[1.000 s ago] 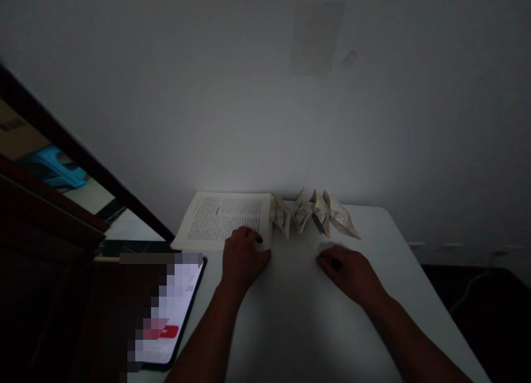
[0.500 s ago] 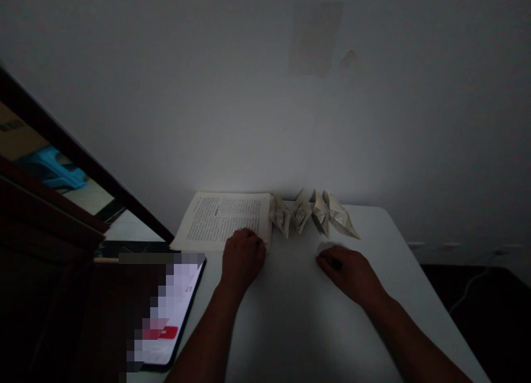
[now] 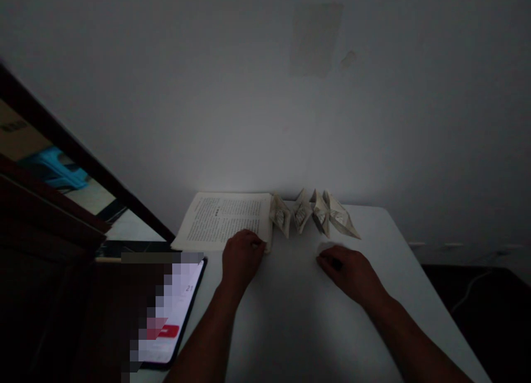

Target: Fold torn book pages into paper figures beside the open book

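My left hand (image 3: pixel 244 255) rests on the lower right corner of the open book (image 3: pixel 207 220), its fingers curled and closed. Whether a page is pinched beneath them cannot be seen. My right hand (image 3: pixel 346 269) lies on the white table (image 3: pixel 290 316), fingers bent with the thumb close to the fingertips, and no object shows in it. Beyond the hands, several folded paper boats stand in a row to the right of the book: one beside it (image 3: pixel 280 216), another (image 3: pixel 301 212), and a close pair, one narrow (image 3: pixel 321 214) and one slanting (image 3: pixel 342 217).
A lit phone (image 3: pixel 176 316) stands at the table's left edge, partly pixelated. Behind the table is a grey wall (image 3: pixel 249 123). A dark slanted frame (image 3: pixel 87 156) rises at left, with a blue plastic thing (image 3: pixel 62 170) visible past it. A pale cable (image 3: pixel 468 289) hangs at right.
The fingers of my left hand have shifted slightly at the book's corner. My right hand, the book and the paper boats stay where they were.
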Demonstrator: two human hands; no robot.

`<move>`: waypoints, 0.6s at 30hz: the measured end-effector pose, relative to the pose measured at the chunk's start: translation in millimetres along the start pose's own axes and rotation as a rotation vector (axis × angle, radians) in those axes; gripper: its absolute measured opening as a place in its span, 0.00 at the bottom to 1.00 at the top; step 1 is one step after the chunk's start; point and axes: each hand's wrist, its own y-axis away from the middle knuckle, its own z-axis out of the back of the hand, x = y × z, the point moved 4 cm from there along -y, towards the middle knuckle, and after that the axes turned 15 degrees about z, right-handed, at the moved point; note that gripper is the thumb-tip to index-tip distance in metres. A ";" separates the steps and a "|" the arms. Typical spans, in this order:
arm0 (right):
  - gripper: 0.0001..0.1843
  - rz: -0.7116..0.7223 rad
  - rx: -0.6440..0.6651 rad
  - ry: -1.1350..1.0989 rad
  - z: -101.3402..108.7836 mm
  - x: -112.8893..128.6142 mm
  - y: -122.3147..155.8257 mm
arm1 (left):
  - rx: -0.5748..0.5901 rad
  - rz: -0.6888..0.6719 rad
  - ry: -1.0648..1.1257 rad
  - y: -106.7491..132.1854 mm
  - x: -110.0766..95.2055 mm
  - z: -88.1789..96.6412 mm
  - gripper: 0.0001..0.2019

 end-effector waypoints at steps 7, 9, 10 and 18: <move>0.13 -0.006 0.012 -0.004 0.7 -0.3 -0.2 | -0.027 0.159 0.077 1.2 1.7 5.5 0.06; 0.13 -0.011 0.019 -0.006 0.6 -0.4 -0.5 | -0.051 0.195 0.070 1.6 2.5 6.7 0.08; 0.13 -0.014 0.019 -0.006 0.6 -0.4 -0.6 | -0.065 0.209 0.067 1.6 3.1 7.0 0.09; 0.13 -0.013 0.009 -0.011 1.0 -0.1 -0.4 | -0.202 0.187 0.199 0.6 7.3 10.6 0.07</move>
